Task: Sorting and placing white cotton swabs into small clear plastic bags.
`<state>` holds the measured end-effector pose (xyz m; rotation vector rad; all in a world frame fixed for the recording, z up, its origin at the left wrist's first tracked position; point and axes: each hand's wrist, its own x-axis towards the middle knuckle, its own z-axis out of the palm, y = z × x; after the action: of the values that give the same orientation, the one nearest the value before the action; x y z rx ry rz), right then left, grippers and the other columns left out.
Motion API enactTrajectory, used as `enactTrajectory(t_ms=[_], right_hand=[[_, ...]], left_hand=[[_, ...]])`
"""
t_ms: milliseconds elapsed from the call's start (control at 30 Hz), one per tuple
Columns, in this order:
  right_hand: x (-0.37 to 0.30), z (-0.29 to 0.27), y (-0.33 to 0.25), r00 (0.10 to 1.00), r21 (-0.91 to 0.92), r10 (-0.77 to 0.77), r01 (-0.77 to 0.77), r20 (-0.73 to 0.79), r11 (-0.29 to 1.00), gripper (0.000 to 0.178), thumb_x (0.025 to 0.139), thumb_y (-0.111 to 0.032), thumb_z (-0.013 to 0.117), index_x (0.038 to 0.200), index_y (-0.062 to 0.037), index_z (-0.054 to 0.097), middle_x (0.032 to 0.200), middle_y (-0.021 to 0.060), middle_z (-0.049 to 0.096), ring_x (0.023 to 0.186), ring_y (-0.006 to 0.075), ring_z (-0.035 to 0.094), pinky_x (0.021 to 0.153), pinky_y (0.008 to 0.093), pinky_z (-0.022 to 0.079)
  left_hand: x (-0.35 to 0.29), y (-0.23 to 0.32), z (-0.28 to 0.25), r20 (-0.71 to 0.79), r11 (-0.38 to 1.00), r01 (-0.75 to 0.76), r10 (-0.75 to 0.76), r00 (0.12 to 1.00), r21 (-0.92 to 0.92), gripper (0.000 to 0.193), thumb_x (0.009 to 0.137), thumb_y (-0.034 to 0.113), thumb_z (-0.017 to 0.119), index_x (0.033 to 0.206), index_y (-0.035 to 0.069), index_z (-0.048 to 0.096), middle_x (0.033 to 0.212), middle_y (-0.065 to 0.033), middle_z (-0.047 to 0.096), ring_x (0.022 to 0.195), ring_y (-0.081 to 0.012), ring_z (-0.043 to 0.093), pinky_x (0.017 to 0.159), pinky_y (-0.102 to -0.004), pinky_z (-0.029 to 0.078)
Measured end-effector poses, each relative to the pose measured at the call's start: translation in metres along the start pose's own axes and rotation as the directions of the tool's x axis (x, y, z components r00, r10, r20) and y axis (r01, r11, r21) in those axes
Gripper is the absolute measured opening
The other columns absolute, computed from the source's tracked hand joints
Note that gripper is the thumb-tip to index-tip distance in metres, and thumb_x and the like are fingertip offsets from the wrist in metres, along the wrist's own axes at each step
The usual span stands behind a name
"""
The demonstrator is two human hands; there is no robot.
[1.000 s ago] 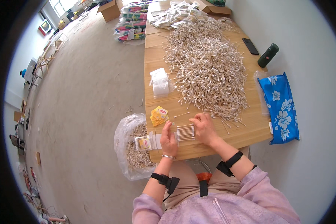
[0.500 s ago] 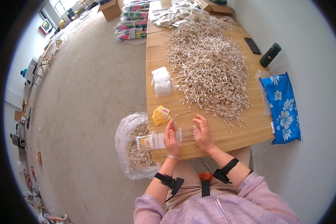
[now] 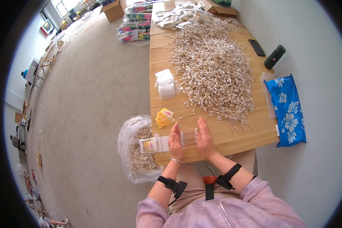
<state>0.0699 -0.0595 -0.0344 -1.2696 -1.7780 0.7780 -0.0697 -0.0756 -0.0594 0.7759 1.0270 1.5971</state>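
A row of cotton swabs (image 3: pixel 189 137) lies side by side on the wooden table near its front edge. My left hand (image 3: pixel 175 142) stands on edge at the row's left end, fingers stretched out. At the right end my right hand (image 3: pixel 205 140) is upright too, its fingers straight and its palm facing the row. Left of my left hand is a white, see-through sleeve (image 3: pixel 162 143). Beside that sits a small pack of swabs with a yellow card (image 3: pixel 148 145). Several yellow cards (image 3: pixel 164 118) lie loosely stacked beyond my left hand, near a single loose swab (image 3: pixel 187 115).
A large heap of swabs (image 3: pixel 216 72) covers the table's middle. Clear bags (image 3: pixel 166 85) lie left of it, white packets (image 3: pixel 182 15) behind. Phone (image 3: pixel 257 48), dark bottle (image 3: pixel 275 57) and blue flowered pack (image 3: pixel 289 112) line the right. A plastic sack of swabs (image 3: pixel 126 152) stands below left.
My right hand has turned more upright and shifted slightly left, its fingers straighter and closer together. My left hand stays almost where it was, at the row's left end.
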Motion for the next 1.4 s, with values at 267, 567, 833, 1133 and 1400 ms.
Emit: enactTrajectory(t_ms=[267, 567, 833, 1133, 1400], right_hand=[[-0.014, -0.001, -0.016, 0.893, -0.606, 0.022, 0.287, 0.449, 0.742, 0.093, 0.085, -0.057, 0.052, 0.143, 0.0090, 0.020, 0.152, 0.0247, 0.016, 0.143, 0.0354, 0.011, 0.117, 0.0453, 0.009], [-0.015, -0.003, -0.009, 0.903, -0.561, -0.049, 0.308, 0.428, 0.768, 0.101, 0.076, -0.050, 0.059, 0.143, 0.0107, 0.015, 0.151, 0.0281, 0.014, 0.143, 0.0381, 0.011, 0.117, 0.0459, 0.008], [-0.017, -0.001, -0.010, 0.899, -0.582, -0.063, 0.333, 0.434, 0.742, 0.107, 0.071, -0.049, 0.062, 0.144, 0.0102, 0.012, 0.151, 0.0275, 0.013, 0.143, 0.0378, 0.011, 0.117, 0.0453, 0.008], [-0.017, -0.001, -0.007, 0.908, -0.575, -0.092, 0.335, 0.410, 0.746, 0.110, 0.068, -0.052, 0.066, 0.144, 0.0098, 0.014, 0.151, 0.0274, 0.014, 0.143, 0.0382, 0.011, 0.117, 0.0456, 0.008], [-0.016, -0.003, -0.012, 0.899, -0.570, -0.061, 0.326, 0.433, 0.754, 0.106, 0.069, -0.047, 0.065, 0.143, 0.0096, 0.016, 0.151, 0.0275, 0.015, 0.143, 0.0385, 0.012, 0.117, 0.0459, 0.008]], left_hand=[[0.000, -0.003, -0.007, 0.000, 0.998, 0.034, -0.034, 0.999, 0.046, 0.058, 0.103, 0.037, 0.033, 0.140, -0.007, 0.031, 0.147, -0.0163, 0.034, 0.138, -0.0242, 0.030, 0.115, -0.0356, 0.022], [-0.051, 0.045, -0.013, 0.357, 0.344, -0.342, 0.021, 0.934, 0.874, 0.045, 0.090, 0.030, 0.058, 0.129, 0.007, 0.054, 0.116, -0.0128, 0.050, 0.106, -0.0287, 0.046, 0.094, -0.0384, 0.036], [-0.059, 0.050, -0.014, 0.448, 0.120, -0.439, -0.063, 0.892, 0.890, 0.055, 0.086, 0.034, 0.061, 0.134, 0.011, 0.049, 0.108, -0.0104, 0.048, 0.101, -0.0282, 0.044, 0.091, -0.0413, 0.030], [-0.057, 0.050, -0.012, 0.421, 0.149, -0.407, -0.078, 0.904, 0.901, 0.057, 0.088, 0.043, 0.055, 0.136, 0.012, 0.046, 0.111, -0.0101, 0.048, 0.103, -0.0286, 0.044, 0.094, -0.0419, 0.029], [-0.053, 0.048, -0.014, 0.429, 0.155, -0.414, -0.081, 0.900, 0.897, 0.057, 0.089, 0.042, 0.054, 0.136, 0.011, 0.044, 0.107, -0.0103, 0.049, 0.100, -0.0286, 0.045, 0.092, -0.0414, 0.030]])
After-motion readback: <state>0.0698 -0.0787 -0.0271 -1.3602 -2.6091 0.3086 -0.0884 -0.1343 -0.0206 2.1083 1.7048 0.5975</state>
